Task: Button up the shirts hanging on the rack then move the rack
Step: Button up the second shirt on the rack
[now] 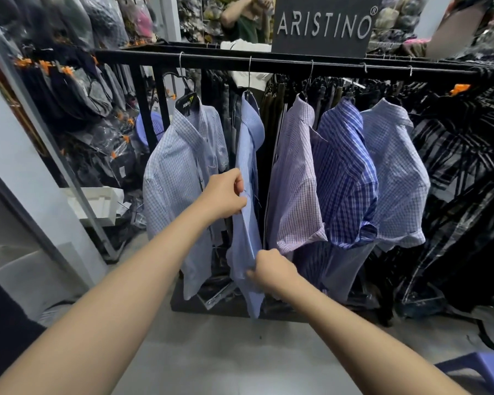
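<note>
Rack: black, top bar running left-right across upper frame, uprights at left end. Front bar loaded with five short-sleeved shirts on hangers. Behind them, a dense row of dark trousers on a second bar.

Far right: mass of dark garments in glossy plastic.

Left wall: more dark clothes in clear bags, orange clips on top.

Base: black tray at floor level under the shirts. Plastic-wrapped items lying in it, contents not identifiable.

Sign: dark board, ARISTINO lettering, standing on top of rack near centre.

Shirts, left to right:
- pale check shirt
- light blue shirt
- lilac check shirt
- dark blue plaid shirt
- pale blue check shirt

All hanging with long axis vertical, collars up at the bar, hems down, mostly side-on with sleeves toward camera.

Light blue shirt: second from left, nearly edge-on, front edges facing camera, lower part drawn toward the lens.

White box: low at left, interior not visible.

Left hand: fingers curled, pinching front edge of light blue shirt at mid-height.

Right hand: lower, near the hem, fingers curled onto the same front edge. Motion-blurred, exact grip unclear.

Hands apart, one above the other.

Hanger: black, logo plate, in collar of pale check shirt.
</note>
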`<state>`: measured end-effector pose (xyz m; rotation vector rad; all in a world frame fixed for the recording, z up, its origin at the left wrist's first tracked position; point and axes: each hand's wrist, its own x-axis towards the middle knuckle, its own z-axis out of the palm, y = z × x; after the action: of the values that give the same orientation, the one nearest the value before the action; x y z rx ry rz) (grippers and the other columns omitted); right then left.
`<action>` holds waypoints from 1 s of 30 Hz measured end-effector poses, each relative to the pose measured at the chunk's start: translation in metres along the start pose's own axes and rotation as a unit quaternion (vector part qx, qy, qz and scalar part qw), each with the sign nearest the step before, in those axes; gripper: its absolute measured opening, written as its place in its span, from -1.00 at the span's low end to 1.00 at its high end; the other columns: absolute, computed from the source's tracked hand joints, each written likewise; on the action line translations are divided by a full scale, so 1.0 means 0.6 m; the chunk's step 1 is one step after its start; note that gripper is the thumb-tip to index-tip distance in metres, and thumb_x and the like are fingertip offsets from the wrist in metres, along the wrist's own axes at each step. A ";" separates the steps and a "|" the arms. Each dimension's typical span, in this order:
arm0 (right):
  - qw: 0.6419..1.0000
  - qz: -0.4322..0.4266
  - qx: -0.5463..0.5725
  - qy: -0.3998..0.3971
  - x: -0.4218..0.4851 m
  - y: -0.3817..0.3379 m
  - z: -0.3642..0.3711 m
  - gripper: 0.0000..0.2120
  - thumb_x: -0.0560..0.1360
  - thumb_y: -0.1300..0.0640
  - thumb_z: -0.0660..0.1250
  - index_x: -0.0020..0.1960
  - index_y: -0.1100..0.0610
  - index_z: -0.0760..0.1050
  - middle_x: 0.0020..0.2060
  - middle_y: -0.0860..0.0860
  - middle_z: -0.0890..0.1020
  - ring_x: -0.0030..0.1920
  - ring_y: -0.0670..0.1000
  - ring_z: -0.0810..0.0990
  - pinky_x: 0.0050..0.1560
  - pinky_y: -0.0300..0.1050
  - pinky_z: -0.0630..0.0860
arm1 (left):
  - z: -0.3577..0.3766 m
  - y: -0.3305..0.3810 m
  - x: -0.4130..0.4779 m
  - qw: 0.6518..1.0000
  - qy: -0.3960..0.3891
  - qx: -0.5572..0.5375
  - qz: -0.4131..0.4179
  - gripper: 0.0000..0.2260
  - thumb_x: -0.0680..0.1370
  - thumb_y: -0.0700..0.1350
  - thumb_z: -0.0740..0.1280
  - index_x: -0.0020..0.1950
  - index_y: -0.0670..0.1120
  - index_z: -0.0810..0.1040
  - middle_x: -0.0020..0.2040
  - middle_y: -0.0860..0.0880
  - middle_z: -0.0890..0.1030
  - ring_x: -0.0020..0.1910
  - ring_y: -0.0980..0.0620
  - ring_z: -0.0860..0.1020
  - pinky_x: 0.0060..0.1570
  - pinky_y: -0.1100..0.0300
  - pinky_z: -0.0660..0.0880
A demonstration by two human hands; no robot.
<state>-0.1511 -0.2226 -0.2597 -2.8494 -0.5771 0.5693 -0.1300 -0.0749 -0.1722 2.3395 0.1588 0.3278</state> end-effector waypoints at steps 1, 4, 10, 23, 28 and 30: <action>1.000 -0.003 -0.008 0.003 0.003 0.001 -0.009 -0.63 0.53 -0.10 0.31 0.12 0.20 0.49 0.04 0.12 0.54 0.03 0.19 0.61 -0.03 0.04 0.55 | 0.002 -0.001 -0.001 1.000 -0.006 0.003 0.000 -0.90 0.42 -0.30 0.30 -0.18 -0.14 0.40 -0.29 -0.06 0.54 -0.47 0.14 0.52 -0.56 0.46 0.34; 0.995 -0.051 0.056 0.062 0.019 -0.014 -0.063 -0.42 0.40 -0.30 0.38 0.11 0.19 0.51 -0.02 0.13 0.60 -0.01 0.16 0.61 -0.05 0.03 0.59 | 0.001 0.004 0.000 1.000 -0.014 0.012 0.004 -0.89 0.41 -0.30 0.32 -0.17 -0.14 0.43 -0.31 -0.01 0.54 -0.50 0.21 0.51 -0.55 0.47 0.35; 0.982 -0.050 0.099 0.156 0.044 -0.037 -0.067 -0.73 0.60 0.03 0.18 0.01 0.23 0.50 -0.01 0.22 0.60 -0.03 0.24 0.57 -0.14 0.03 0.48 | -0.002 0.005 -0.001 1.000 0.010 -0.006 0.010 -0.87 0.39 -0.31 0.33 -0.21 -0.13 0.42 -0.33 -0.04 0.56 -0.47 0.11 0.57 -0.51 0.42 0.40; 0.975 -0.127 0.114 0.142 0.048 0.025 -0.157 -0.42 0.40 -0.34 0.36 -0.05 0.21 0.64 -0.22 0.11 0.72 -0.29 0.04 0.66 -0.07 -0.03 0.61 | -0.038 0.014 0.029 0.980 -0.136 0.145 0.004 -0.85 0.41 -0.20 0.41 -0.19 -0.10 0.44 -0.32 -0.02 0.60 -0.34 0.01 0.66 -0.28 0.12 0.60; 0.945 -0.153 0.191 0.219 0.065 0.049 -0.270 -0.85 0.51 0.14 0.36 -0.06 0.16 0.69 -0.23 0.06 0.74 -0.50 -0.13 0.59 -0.37 -0.34 0.54 | -0.064 0.080 0.069 0.958 -0.138 0.249 0.036 -0.86 0.50 -0.07 0.35 -0.18 -0.11 0.49 -0.28 -0.05 0.62 -0.25 -0.03 0.67 -0.26 0.12 0.57; 0.940 -0.158 0.203 0.226 0.076 0.069 -0.309 -0.85 0.51 0.19 0.34 -0.09 0.17 0.69 -0.26 0.05 0.73 -0.55 -0.18 0.57 -0.46 -0.40 0.47 | -0.072 0.116 0.093 0.959 -0.108 0.253 0.065 -0.85 0.51 -0.05 0.34 -0.20 -0.10 0.48 -0.31 -0.01 0.60 -0.29 0.01 0.67 -0.36 0.23 0.47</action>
<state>-0.0239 -0.2600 -0.1162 -2.3151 -0.7103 -0.0287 -0.0873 -0.0834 -0.0832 2.8813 -0.0246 0.0958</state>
